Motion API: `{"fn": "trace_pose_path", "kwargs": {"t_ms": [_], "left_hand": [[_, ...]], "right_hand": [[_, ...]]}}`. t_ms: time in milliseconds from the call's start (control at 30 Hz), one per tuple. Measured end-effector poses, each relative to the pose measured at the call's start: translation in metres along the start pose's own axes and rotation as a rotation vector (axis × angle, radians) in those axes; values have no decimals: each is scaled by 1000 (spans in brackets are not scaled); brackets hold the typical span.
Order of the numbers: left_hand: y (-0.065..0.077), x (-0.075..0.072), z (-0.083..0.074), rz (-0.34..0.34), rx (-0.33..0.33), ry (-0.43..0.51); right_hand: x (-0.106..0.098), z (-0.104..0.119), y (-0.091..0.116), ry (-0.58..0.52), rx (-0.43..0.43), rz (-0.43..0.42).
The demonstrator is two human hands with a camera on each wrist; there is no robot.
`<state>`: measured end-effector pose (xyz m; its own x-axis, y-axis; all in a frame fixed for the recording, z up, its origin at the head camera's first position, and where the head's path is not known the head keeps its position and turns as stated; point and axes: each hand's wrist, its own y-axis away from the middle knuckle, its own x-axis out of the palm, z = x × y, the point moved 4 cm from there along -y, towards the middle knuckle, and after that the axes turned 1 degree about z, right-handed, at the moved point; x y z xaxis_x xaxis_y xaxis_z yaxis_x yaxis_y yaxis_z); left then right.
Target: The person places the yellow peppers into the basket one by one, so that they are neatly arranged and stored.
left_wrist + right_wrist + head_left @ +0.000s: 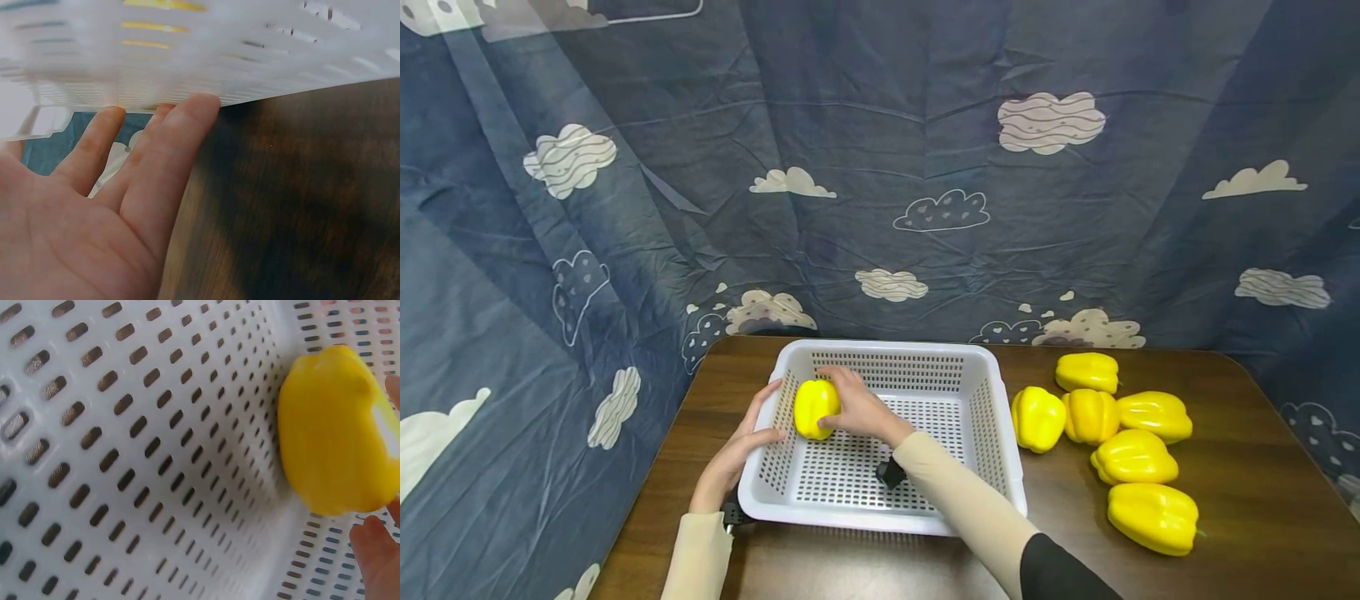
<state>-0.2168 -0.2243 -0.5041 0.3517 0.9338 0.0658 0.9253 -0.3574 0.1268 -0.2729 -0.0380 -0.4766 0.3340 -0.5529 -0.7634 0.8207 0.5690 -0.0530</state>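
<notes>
A white perforated plastic basket stands on the table, with one yellow bell pepper inside at its left end. My right hand reaches in and grips this pepper, fingers on its far side and thumb on its near side. In the right wrist view the pepper sits low by the slotted wall, fingertips at its edge. My left hand holds the basket's left rim, thumb over the top. The left wrist view shows its fingers against the outer wall.
Several more yellow bell peppers lie on the brown wooden table to the right of the basket, one close to its right wall. A dark blue cloth with cloud prints hangs behind the table and along its left side.
</notes>
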Motion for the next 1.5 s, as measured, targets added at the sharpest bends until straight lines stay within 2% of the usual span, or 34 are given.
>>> {"fn": "trace_pose_path", "kwargs": {"t_ms": [567,833,1133,1500], "left_hand": [[0,0,1,-6,-9,-2],[1,0,1,-9,-9,-3],[2,1,1,-10,-23,-7],[2,1,1,-14,-13,-2]], "right_hand": [[-34,10,21,-106,-35,-36],[-51,14,34,-158,-92,-63],[-70,9,49,-219,-149,-136],[-93,1,70,-299,-130,-173]]}}
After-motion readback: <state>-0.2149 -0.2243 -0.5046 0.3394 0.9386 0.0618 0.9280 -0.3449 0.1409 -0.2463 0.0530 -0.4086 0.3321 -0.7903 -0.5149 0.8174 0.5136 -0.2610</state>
